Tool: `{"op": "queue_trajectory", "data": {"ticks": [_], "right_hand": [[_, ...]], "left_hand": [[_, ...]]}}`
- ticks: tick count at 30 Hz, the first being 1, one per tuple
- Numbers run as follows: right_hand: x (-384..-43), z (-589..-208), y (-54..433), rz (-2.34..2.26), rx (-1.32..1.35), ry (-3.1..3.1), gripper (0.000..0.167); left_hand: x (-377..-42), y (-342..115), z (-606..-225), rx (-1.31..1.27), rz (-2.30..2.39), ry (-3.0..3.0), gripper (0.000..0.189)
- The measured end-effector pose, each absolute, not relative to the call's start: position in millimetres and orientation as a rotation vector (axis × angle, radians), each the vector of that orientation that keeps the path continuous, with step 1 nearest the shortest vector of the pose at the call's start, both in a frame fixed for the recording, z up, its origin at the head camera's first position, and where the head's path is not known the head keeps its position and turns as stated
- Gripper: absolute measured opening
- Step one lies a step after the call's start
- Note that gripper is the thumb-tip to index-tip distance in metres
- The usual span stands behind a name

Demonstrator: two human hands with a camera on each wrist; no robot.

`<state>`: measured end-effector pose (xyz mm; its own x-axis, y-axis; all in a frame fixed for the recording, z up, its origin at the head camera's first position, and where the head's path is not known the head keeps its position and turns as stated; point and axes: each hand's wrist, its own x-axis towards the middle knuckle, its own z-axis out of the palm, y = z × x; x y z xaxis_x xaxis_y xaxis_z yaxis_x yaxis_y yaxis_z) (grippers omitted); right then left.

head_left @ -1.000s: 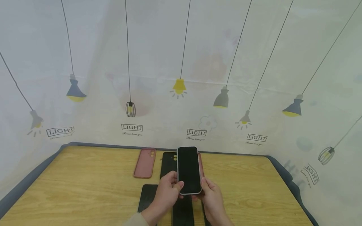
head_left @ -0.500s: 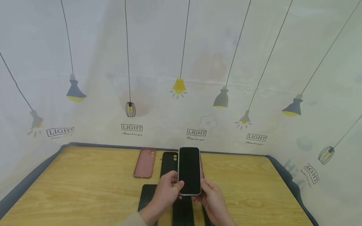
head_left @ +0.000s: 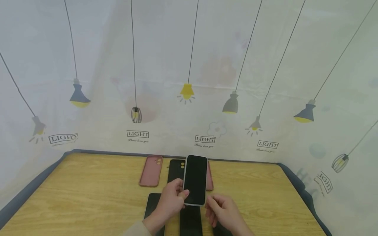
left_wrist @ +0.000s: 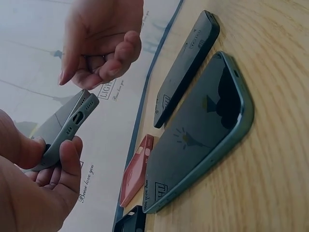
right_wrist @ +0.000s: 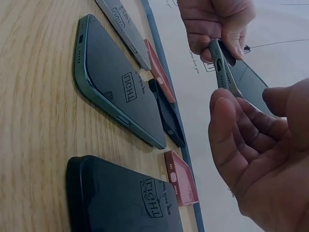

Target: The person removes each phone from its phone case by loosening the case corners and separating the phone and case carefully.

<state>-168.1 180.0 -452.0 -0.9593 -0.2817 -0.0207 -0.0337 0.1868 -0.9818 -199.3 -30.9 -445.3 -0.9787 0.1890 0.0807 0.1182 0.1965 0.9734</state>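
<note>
A black-screened phone [head_left: 195,180] in a pale grey-green case [left_wrist: 67,133] is held above the table. My left hand [head_left: 169,199] grips its lower left corner, thumb over the front edge. At the bottom end, the left wrist view shows a narrow gap between phone and case rim. Close to the opposite bottom corner is my right hand [head_left: 225,209], its fingers loosely curled and holding nothing. In the left wrist view this right hand [left_wrist: 104,46] is apart from the phone.
Under the hands lie a left phone [head_left: 152,205], a middle phone [head_left: 190,221] and a right phone [head_left: 221,230] on the wooden table [head_left: 88,190]. Farther back are a pink case [head_left: 151,171], a black case [head_left: 175,172] and another pink case [head_left: 210,178], partly hidden.
My right hand has let go of the phone's right edge and moved slightly down and right. The phone, still in my left hand, has shifted a little left and tilted.
</note>
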Motion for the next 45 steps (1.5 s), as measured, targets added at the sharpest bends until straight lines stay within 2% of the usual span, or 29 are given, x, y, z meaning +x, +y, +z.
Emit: {"op": "queue_trajectory", "data": {"ticks": [15, 27, 37, 45], "right_hand": [[-170.9, -450.1, 176.1, -1.669, -0.227, 2.313, 0.054], [-170.6, -452.5, 175.7, -1.587, -0.289, 2.405, 0.048], [-168.7, -455.3, 177.5, -1.675, -0.171, 2.429, 0.049], [-166.9, -456.0, 185.7, -1.894, -0.053, 2.254, 0.047]], "left_hand": [[-197.7, -31.1, -443.3, 0.405, 1.922, 2.342, 0.007], [-192.9, -27.6, -445.0, 0.456, 1.92, 2.337, 0.008], [-197.8, -26.3, -447.5, 0.45, 1.901, 2.327, 0.006], [-201.8, -25.2, -448.1, 0.471, 1.836, 2.282, 0.011]]}}
